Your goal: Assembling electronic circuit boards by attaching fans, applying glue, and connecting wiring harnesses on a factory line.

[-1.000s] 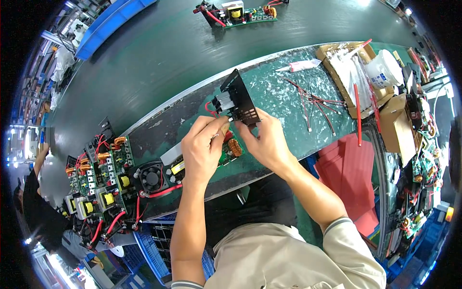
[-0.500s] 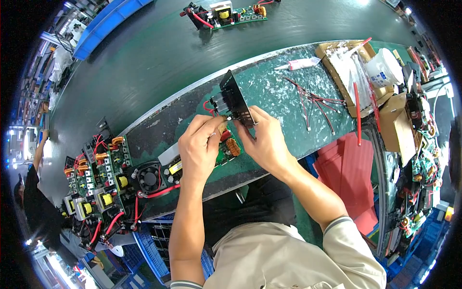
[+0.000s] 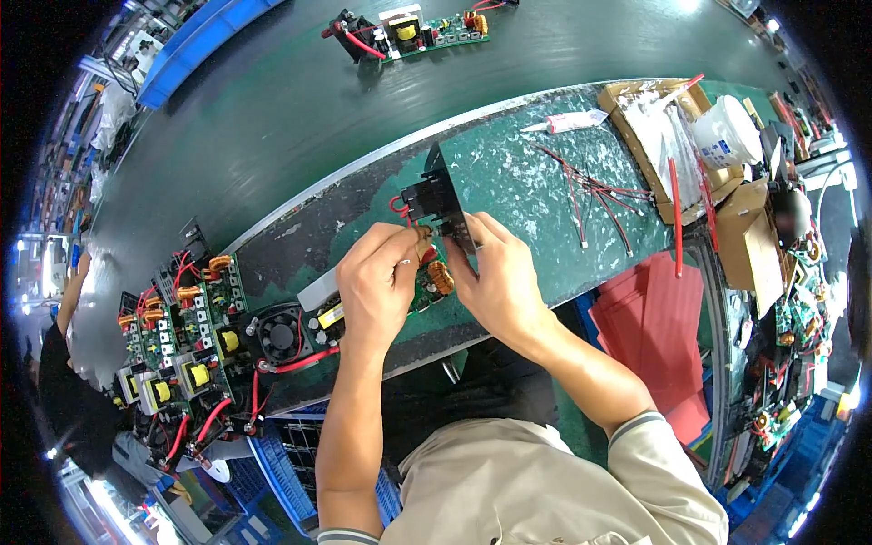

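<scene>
My right hand (image 3: pixel 498 283) grips a black end panel (image 3: pixel 447 198) by its lower edge, holding it upright over the bench. A black socket block (image 3: pixel 421 200) with a red wire loop juts from its left face. Just below that block, the fingers of my left hand (image 3: pixel 372 277) are pinched together; what lies between them is too small to name. Beneath both hands a green circuit board with a copper coil (image 3: pixel 440 277) rests on the bench, partly covered by my left hand. A black fan (image 3: pixel 282 336) and a thick red cable (image 3: pixel 309 361) are at its left end.
Several circuit boards (image 3: pixel 186 331) crowd the bench's left end. Another board (image 3: pixel 427 38) lies on the dark green belt (image 3: pixel 272 136). To the right are a glue tube (image 3: pixel 568 123), thin wires (image 3: pixel 595 186), a cardboard box (image 3: pixel 636 136) and a white tub (image 3: pixel 727 132).
The black panel has turned slightly in my right hand and dropped a little, its socket block now showing a darker side. The board on the belt has shifted left.
</scene>
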A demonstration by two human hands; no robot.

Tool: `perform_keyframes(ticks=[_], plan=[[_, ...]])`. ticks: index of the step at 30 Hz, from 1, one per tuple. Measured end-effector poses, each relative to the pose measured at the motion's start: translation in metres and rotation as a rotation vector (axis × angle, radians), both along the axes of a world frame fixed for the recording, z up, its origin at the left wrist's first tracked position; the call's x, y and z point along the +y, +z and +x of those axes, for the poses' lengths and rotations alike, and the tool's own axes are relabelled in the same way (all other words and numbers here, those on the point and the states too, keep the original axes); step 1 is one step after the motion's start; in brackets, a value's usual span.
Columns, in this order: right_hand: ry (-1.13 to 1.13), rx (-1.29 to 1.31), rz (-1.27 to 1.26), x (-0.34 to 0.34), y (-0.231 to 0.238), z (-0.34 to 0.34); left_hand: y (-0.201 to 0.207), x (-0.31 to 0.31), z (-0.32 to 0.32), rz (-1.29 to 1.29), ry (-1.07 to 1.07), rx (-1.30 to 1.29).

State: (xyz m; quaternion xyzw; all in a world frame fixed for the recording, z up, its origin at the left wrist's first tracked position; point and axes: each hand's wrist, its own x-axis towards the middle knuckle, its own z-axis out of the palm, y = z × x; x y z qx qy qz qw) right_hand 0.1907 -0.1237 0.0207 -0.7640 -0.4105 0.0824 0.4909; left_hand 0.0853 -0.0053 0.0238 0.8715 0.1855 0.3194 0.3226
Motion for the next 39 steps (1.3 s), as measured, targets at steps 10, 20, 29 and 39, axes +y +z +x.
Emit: perform_keyframes(ticks=[10,20,29,39], plan=[[-0.001,0.129,0.062,0.004,0.003,0.01,0.004,-0.003,0.003,-0.147,0.03,0.011],[0.009,0.171,0.095,0.004,0.002,0.01,0.0,-0.001,0.003,-0.115,0.02,0.01],[0.016,0.008,0.001,0.005,-0.001,-0.009,0.0,0.001,-0.001,-0.071,0.02,0.017],[-0.01,0.129,-0.505,-0.012,-0.008,0.039,0.006,-0.007,-0.007,-0.117,-0.046,0.112]])
